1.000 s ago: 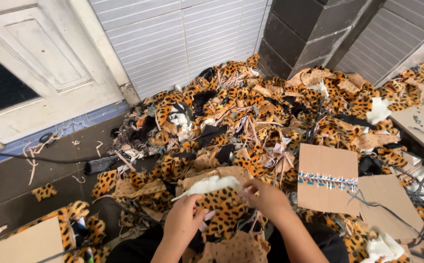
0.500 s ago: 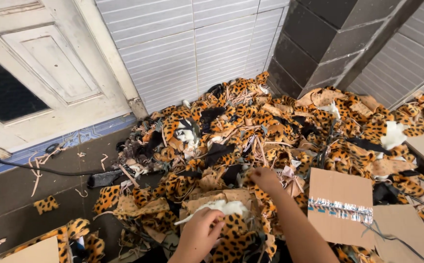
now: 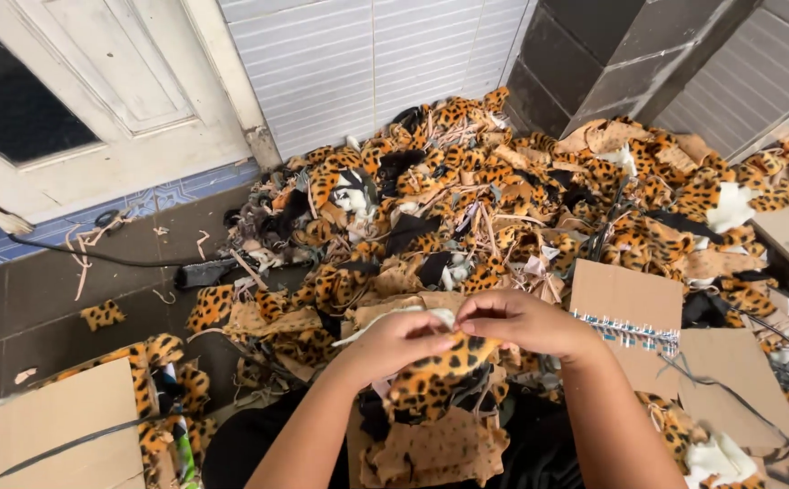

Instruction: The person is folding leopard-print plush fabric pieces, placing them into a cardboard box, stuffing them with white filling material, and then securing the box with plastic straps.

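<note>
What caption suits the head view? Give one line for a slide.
Both hands, left hand and right hand, pinch a leopard-print fabric piece before a scrap pile.

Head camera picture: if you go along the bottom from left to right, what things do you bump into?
Cardboard sheet → left hand → leopard-print fabric piece pinched by both hands → right hand → cardboard card with a blue-patterned strip.

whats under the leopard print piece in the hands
Under the leopard-print piece lie tan fabric scraps on dark cloth. Anything deeper is covered.
</note>
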